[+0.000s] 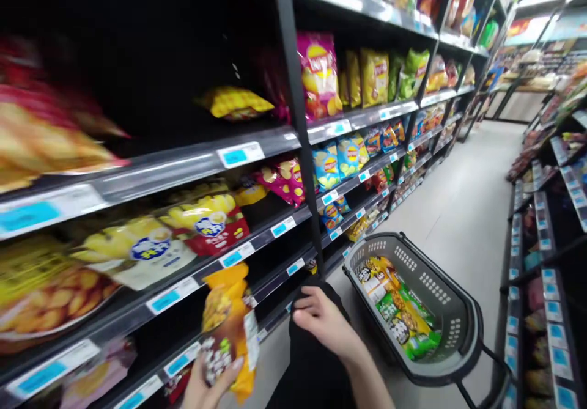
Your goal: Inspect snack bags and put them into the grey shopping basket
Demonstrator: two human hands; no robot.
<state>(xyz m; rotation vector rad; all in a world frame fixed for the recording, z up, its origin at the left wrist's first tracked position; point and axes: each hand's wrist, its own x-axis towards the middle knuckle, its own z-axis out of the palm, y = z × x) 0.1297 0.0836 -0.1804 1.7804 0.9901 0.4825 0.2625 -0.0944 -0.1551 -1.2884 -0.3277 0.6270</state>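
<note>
My left hand [213,384] grips an orange and brown snack bag [229,329] by its lower end, in front of the lower shelves. Over my dark-clothed knee [316,348] is my right hand [321,317], its fingers loosely curled and apart, with nothing in them. To the right of it a grey shopping basket [424,268] stands on the floor. Inside lie several snack bags: orange ones [385,274] at the far end and green ones [424,342] nearer. The held bag is slightly blurred.
Black shelving [192,164] with price tags runs along my left, holding yellow and red snack bags [211,222] and pink chip bags [318,76]. Another shelf row [545,262] lines the right side. The pale aisle floor [452,195] stretches between them to a distant counter [523,97].
</note>
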